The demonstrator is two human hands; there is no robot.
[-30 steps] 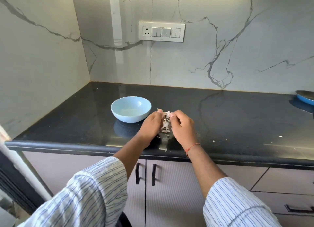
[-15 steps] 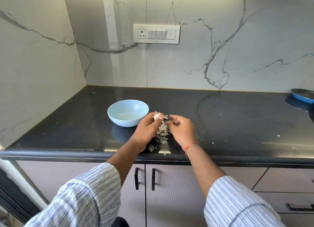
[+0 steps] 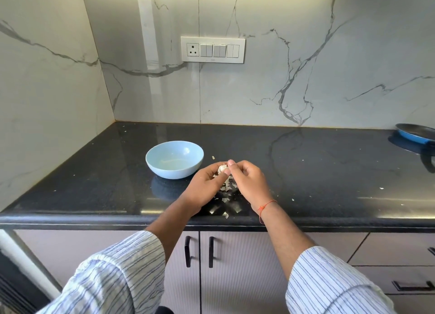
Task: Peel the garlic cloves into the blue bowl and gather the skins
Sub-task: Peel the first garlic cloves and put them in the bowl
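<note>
The left hand (image 3: 204,186) and the right hand (image 3: 249,180) met just right of the blue bowl (image 3: 174,159), both pinching a garlic clove (image 3: 222,168) above the counter (image 3: 306,172). Loose skins (image 3: 226,197) lay on the counter beneath the hands, nearer the counter's front edge than the bowl.

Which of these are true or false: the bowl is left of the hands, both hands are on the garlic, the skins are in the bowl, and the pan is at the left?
1. The light blue round bowl stands left of both hands. True.
2. The left hand and right hand both hold the white garlic piece. True.
3. The papery garlic skins lie inside the bowl. False: they lie on the black stone counter under the hands.
4. The blue pan sits at the left edge. False: it is at the far right.
</note>
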